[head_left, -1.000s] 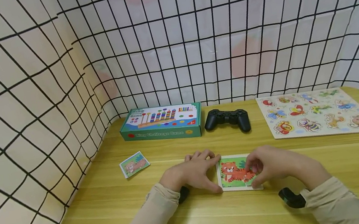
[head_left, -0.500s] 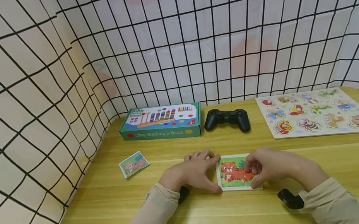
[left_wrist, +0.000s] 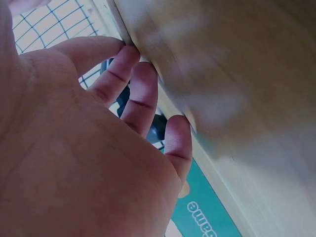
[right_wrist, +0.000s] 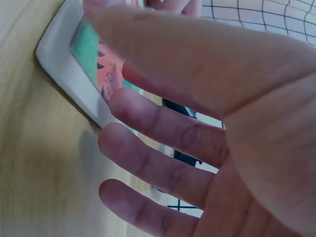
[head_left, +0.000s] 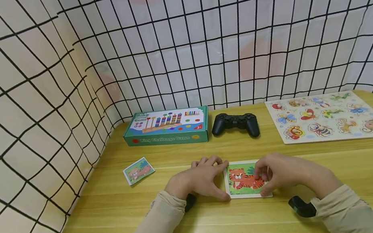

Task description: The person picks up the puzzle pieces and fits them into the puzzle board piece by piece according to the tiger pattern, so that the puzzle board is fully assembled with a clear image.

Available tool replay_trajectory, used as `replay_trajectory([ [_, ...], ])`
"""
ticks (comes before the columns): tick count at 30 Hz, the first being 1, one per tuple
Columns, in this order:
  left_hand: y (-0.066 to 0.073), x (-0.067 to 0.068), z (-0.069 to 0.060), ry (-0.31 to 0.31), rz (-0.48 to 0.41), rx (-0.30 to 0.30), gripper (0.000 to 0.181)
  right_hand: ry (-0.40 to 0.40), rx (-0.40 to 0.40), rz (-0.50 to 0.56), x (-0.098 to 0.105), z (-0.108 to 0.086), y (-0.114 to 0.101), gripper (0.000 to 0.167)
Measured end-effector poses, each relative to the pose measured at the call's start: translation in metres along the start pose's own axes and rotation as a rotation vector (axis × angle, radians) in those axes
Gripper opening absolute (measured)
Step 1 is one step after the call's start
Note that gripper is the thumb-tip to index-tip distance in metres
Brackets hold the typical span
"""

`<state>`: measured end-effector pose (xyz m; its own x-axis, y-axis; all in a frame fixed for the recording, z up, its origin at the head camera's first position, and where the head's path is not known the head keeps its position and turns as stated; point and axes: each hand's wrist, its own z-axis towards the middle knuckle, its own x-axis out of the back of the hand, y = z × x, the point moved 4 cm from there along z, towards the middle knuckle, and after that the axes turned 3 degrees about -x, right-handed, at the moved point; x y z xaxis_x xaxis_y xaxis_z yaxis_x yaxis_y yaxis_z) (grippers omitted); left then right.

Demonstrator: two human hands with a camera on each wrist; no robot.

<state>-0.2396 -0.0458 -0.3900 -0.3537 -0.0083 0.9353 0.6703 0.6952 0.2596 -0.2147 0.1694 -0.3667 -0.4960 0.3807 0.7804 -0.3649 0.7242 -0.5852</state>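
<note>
A square tiger jigsaw puzzle in a pale frame lies flat on the wooden table. My left hand rests beside it, thumb and index finger spread against the frame's left corners. Its other fingertips touch the table in the left wrist view. My right hand reaches over the puzzle's right side, thumb and fingertips on the lower right part. In the right wrist view the thumb covers part of the picture near the frame corner, while the remaining fingers are loosely bent. The pieces under the right fingertips are partly hidden.
A small tiger picture card lies to the left. Behind are a green ring game box, a black game controller and, at the back right, a wooden insect puzzle board. Netting over white cloth closes off the back and sides.
A pale gap beside the lower right piece of the tiger puzzle has narrowed under my right fingers. My left hand keeps its place at the frame.
</note>
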Motion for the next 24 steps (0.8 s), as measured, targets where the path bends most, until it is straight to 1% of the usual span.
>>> replay_trajectory([
  [5, 0.0008, 0.0008, 0.0001, -0.002, -0.001, -0.005, 0.097, 0.007, 0.026, -0.011, -0.0008, -0.0002, -0.0032, 0.027],
  [14, 0.0022, 0.001, 0.0008, 0.001, -0.003, -0.01, 0.098, -0.002, 0.033, -0.007, -0.0022, 0.0003, -0.0044, 0.016],
  [20, 0.0037, 0.0007, 0.0005, 0.012, -0.004, -0.009, 0.097, 0.001, 0.01, -0.012, -0.0011, -0.0004, -0.0009, 0.018],
  [24, 0.0052, -0.0021, -0.0017, 0.023, 0.0, -0.018, 0.096, 0.002, 0.016, 0.011, -0.0028, -0.0019, 0.0012, 0.02],
])
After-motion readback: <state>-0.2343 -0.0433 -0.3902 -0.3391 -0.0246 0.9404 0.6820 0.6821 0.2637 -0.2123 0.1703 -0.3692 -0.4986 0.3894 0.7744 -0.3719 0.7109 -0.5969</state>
